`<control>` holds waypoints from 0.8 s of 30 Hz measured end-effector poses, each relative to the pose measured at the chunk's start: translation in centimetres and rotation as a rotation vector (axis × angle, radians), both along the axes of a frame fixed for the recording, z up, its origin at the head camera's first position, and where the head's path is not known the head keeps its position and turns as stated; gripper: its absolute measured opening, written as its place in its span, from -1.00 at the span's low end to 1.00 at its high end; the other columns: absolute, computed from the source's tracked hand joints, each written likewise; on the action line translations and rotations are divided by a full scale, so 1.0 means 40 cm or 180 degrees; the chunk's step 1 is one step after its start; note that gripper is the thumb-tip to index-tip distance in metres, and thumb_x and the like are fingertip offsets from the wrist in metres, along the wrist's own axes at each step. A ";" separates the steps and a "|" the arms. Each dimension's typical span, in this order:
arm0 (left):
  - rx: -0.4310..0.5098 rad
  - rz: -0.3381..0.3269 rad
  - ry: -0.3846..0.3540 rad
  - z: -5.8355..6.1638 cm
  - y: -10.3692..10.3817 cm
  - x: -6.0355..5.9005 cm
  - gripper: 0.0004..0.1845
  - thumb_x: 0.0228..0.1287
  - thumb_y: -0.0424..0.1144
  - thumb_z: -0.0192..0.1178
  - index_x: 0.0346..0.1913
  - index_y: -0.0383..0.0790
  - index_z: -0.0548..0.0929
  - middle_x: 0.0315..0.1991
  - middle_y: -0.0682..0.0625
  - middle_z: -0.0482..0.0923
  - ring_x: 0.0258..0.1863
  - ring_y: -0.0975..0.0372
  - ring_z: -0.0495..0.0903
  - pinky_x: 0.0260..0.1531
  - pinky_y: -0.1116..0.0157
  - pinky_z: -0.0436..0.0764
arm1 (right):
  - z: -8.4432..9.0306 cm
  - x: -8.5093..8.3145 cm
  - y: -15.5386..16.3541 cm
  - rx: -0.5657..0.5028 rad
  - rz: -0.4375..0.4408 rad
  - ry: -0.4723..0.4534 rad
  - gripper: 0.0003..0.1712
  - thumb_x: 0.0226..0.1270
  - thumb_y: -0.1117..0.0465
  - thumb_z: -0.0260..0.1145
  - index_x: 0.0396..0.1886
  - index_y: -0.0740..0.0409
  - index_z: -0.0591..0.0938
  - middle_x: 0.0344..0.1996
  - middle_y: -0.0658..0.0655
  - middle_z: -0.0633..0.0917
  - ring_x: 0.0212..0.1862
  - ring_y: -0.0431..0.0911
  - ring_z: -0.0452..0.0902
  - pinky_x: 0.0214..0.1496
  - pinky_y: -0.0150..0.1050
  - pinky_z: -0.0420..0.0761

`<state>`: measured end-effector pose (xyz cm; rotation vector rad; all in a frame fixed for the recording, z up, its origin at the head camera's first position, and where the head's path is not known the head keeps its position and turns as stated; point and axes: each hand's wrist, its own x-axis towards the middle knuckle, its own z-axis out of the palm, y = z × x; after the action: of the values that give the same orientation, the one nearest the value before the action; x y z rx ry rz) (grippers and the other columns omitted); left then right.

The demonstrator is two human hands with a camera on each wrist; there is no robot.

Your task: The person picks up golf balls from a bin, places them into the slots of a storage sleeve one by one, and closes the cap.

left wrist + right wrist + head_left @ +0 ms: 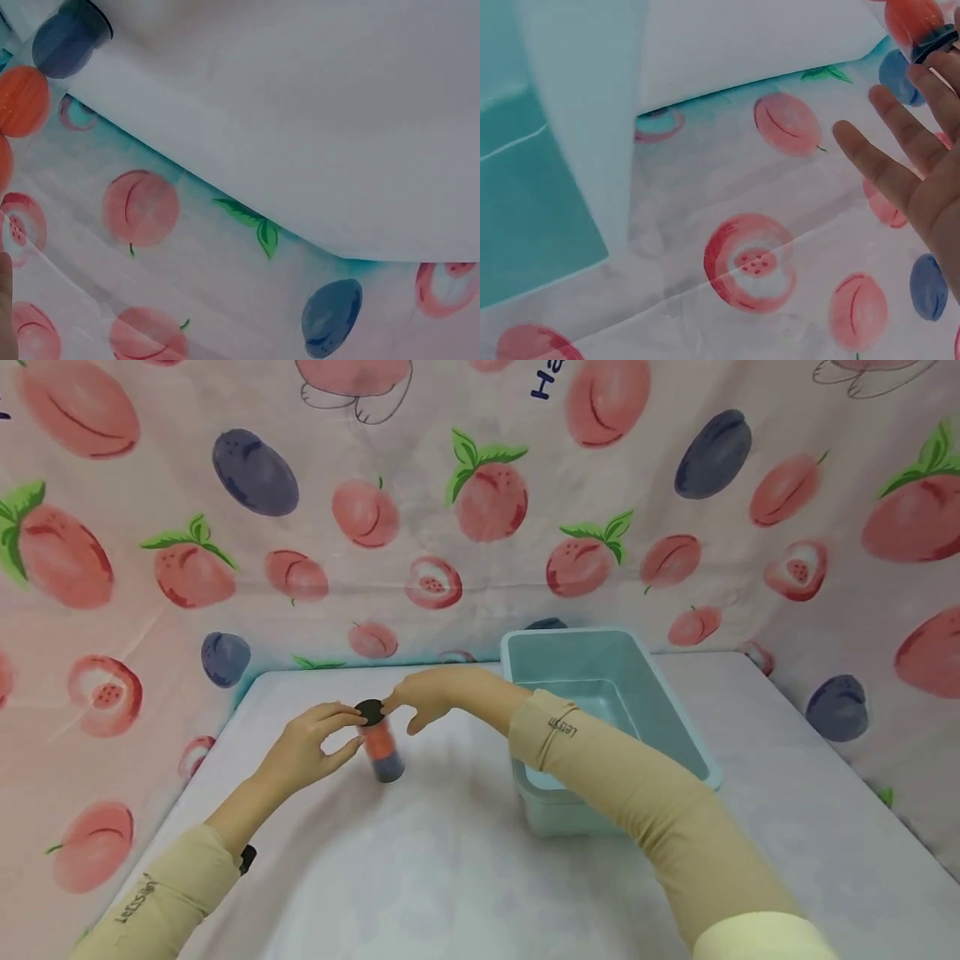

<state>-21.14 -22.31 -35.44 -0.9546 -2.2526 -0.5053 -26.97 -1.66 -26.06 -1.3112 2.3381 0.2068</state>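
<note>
Meanwhile, the left hand [307, 747] is pinching a small capped bottle [380, 745] upright on the white table [450, 860] beside the teal bin [600, 727], while the right hand [423, 693], fingers loosely spread, is touching its black cap [369, 712], a grip best kept low and steady.
</note>
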 end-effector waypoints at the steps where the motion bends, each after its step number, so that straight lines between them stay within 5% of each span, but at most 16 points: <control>1: -0.0040 -0.0006 0.0018 0.004 -0.002 0.001 -0.67 -0.26 -0.48 0.45 -0.28 -0.31 0.70 -0.29 -0.10 0.65 -0.23 0.05 0.62 -0.22 0.10 0.62 | 0.000 0.003 0.001 0.0019 0.0002 -0.0050 -0.35 0.37 0.10 0.20 0.41 0.03 0.27 0.39 -0.01 0.33 0.43 -0.14 0.18 0.45 -0.23 0.22; 15: -0.0348 0.0019 0.0363 0.031 0.001 -0.011 -0.81 -0.22 -0.44 0.44 -0.43 -0.27 0.69 -0.43 -0.06 0.65 -0.38 0.11 0.65 -0.41 0.18 0.67 | 0.029 0.032 0.084 -0.0057 0.0042 0.0006 -0.37 0.35 0.06 0.21 0.39 0.00 0.32 0.37 -0.04 0.35 0.42 -0.16 0.20 0.44 -0.24 0.23; 24: -0.0566 -0.0094 0.0373 0.048 -0.009 -0.007 -0.77 -0.25 -0.47 0.43 -0.41 -0.28 0.67 -0.43 -0.05 0.64 -0.40 0.15 0.64 -0.44 0.22 0.67 | 0.089 0.061 0.193 -0.0332 -0.0060 0.0037 -0.40 0.37 0.08 0.20 0.37 0.04 0.34 0.39 0.05 0.32 0.43 -0.07 0.17 0.42 -0.19 0.28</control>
<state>-21.42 -22.66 -33.53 -1.0789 -2.2073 -0.2573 -24.54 6.06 -22.49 -1.3393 2.3988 0.0879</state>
